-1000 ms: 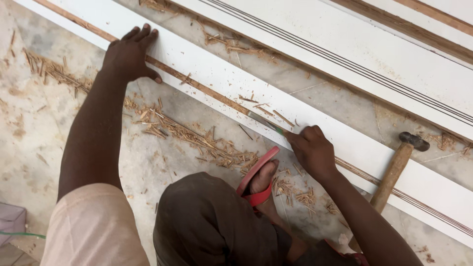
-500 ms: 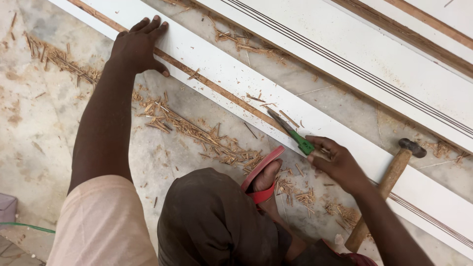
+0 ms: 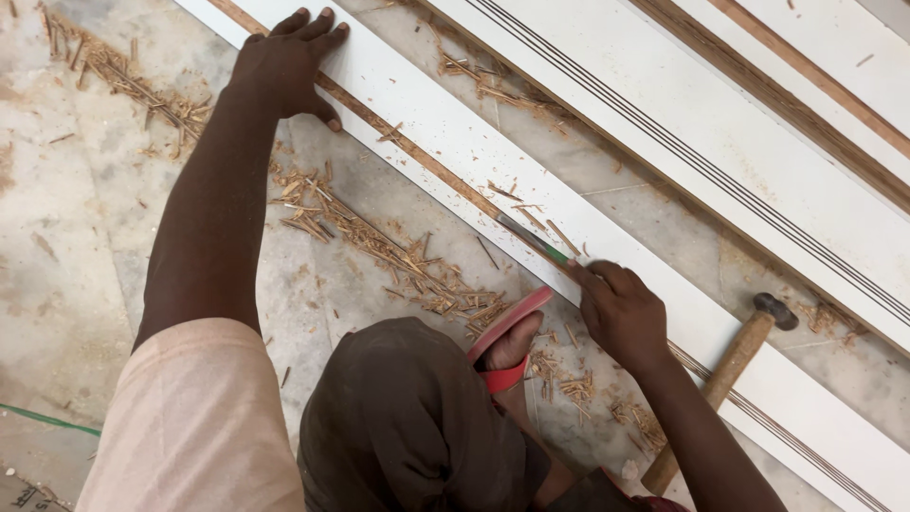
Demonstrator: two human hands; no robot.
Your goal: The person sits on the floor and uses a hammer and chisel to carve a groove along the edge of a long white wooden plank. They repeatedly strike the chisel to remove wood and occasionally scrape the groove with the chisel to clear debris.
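Observation:
A long white board (image 3: 607, 228) with a brown wooden edge lies slantwise on the floor. My left hand (image 3: 284, 62) is pressed flat on the board's upper end, fingers spread. My right hand (image 3: 621, 313) grips a chisel (image 3: 536, 239) with a green handle, its metal blade laid against the board's brown edge. My knee and a foot in a red sandal (image 3: 507, 332) sit just below the board.
A wooden-handled hammer (image 3: 725, 379) lies across the board at the right. Wood shavings (image 3: 379, 242) are scattered on the stone floor beside the board. More white grooved boards (image 3: 720, 161) lie further back.
My right hand has drawn back along the board's edge, exposing the chisel blade and green handle. My left hand stays pressed on the board's upper end.

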